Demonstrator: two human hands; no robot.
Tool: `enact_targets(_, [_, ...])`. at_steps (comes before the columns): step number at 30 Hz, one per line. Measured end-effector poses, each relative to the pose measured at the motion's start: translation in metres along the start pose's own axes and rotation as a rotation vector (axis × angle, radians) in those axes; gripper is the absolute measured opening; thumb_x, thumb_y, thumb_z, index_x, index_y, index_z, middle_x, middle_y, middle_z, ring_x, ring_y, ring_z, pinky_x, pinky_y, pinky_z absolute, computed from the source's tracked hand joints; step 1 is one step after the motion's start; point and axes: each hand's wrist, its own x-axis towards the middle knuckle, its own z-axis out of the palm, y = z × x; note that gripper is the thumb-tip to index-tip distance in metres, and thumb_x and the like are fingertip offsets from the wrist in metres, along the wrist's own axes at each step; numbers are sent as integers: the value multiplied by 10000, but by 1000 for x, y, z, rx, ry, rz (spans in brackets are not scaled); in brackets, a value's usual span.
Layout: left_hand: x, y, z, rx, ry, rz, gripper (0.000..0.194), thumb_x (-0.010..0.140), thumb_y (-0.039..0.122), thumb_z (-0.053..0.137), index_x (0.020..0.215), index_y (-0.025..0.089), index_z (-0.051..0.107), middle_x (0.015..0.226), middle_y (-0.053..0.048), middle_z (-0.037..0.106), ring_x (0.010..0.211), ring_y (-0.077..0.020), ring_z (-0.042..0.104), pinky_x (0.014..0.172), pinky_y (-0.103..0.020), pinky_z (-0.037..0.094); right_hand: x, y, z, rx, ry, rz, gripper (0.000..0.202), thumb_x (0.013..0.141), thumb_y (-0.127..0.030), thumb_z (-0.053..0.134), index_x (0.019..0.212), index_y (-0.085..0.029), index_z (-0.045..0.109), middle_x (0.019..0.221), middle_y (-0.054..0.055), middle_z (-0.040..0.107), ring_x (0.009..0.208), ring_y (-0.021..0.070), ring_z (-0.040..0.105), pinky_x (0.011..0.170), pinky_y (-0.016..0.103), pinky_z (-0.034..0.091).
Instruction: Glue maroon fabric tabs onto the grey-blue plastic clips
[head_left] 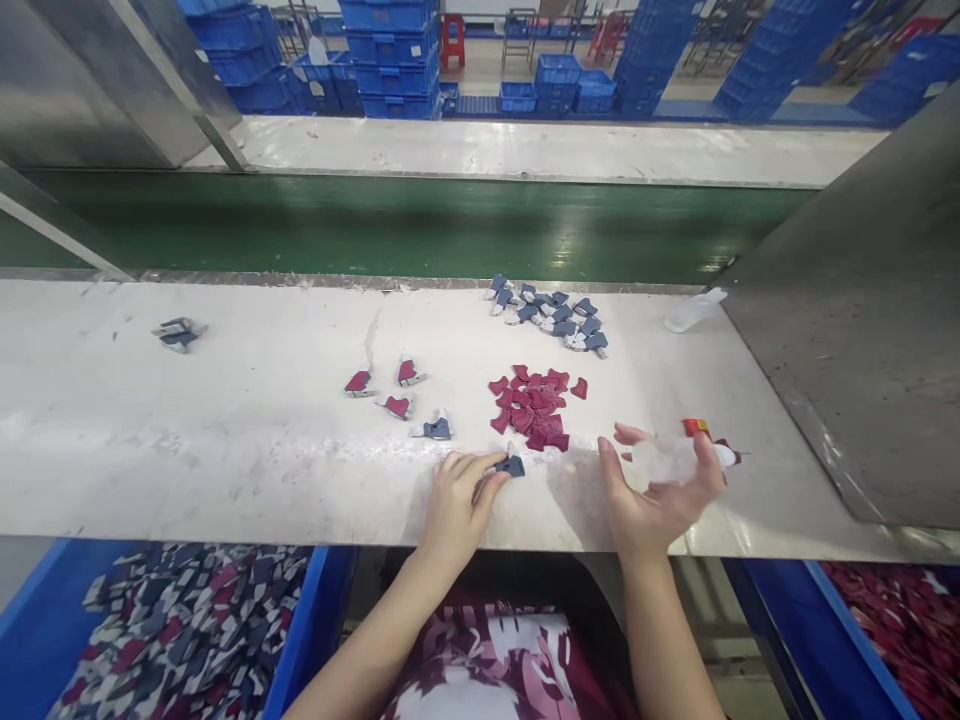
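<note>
My left hand (459, 498) pinches a small blue-grey and white plastic part (512, 465) against the white tabletop. In my right hand (658, 500) is a translucent squeeze bottle (667, 460), lying sideways with its white cap and thin needle tip pointing right; it is slightly blurred. A similar blue-grey part (436, 428) lies just beyond my left hand. Past it are several parts with maroon faces, one of them a maroon-faced part (397, 406). Between my hands, a little farther off, is a heap of flat maroon pieces (531, 405).
Several blue-grey parts (559, 318) are grouped near the far edge. A red and yellow box (695, 427) and a whitish bottle-like item (694, 311) lie at right. Metal panels (862, 300) flank the table (262, 480). Blue bins (319, 610) of pieces stand below; a green belt (420, 230) runs beyond.
</note>
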Motion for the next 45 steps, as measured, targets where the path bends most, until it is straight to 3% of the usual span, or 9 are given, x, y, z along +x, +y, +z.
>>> enact_targets(3, [1, 0, 1, 45, 3, 4, 223, 906, 239, 686, 1128, 219, 691, 1028, -48, 756, 979, -250, 637, 881, -415, 464, -11, -14, 4, 26, 178, -62, 687, 719, -213, 832, 1302, -244, 470, 672, -76, 635, 478, 154, 629, 540, 310, 549])
enact_targets(5, [3, -1, 1, 60, 1, 13, 188, 897, 218, 696, 1085, 209, 697, 1003, -45, 753, 959, -244, 634, 867, -407, 466, -19, -23, 6, 3, 190, -28, 449, 795, -321, 770, 1187, -202, 585, 639, -38, 629, 460, 160, 610, 505, 306, 524])
enact_targets(8, [7, -4, 0, 72, -15, 46, 144, 902, 204, 686, 1045, 204, 700, 980, -43, 745, 944, -238, 618, 857, -397, 465, -26, -34, 8, 34, -42, -5, 365, 879, -477, 613, 1043, -164, 703, 695, 45, 656, 540, 188, 631, 504, 324, 514])
enact_targets(10, [11, -5, 0, 76, -19, 66, 143, 900, 205, 689, 1043, 206, 697, 974, -40, 741, 939, -236, 608, 857, -392, 463, -27, -40, 9, 79, -199, 30, 339, 878, -448, 607, 1020, -165, 728, 715, 54, 679, 572, 188, 645, 514, 314, 520])
enact_targets(14, [14, -8, 0, 100, -26, 71, 137, 905, 184, 670, 1037, 212, 690, 979, -35, 734, 935, -237, 601, 850, -386, 454, -27, -45, 13, 73, -186, 144, 218, 780, -335, 757, 923, -174, 724, 782, 55, 749, 605, 184, 699, 566, 288, 579])
enact_targets(30, [13, -5, -1, 138, -58, 50, 149, 927, 180, 622, 1060, 217, 676, 1006, -46, 725, 973, -252, 591, 869, -395, 433, -21, -48, 15, 57, -214, 37, 164, 757, -235, 806, 891, -186, 724, 802, 50, 783, 617, 203, 736, 578, 294, 617])
enact_targets(45, [13, -4, 0, 148, -48, 49, 122, 921, 200, 656, 1040, 212, 685, 977, -41, 726, 956, -252, 587, 850, -383, 432, -28, -44, 15, 36, -126, 183, 145, 789, -299, 776, 855, -173, 746, 797, 65, 774, 650, 212, 729, 615, 322, 605])
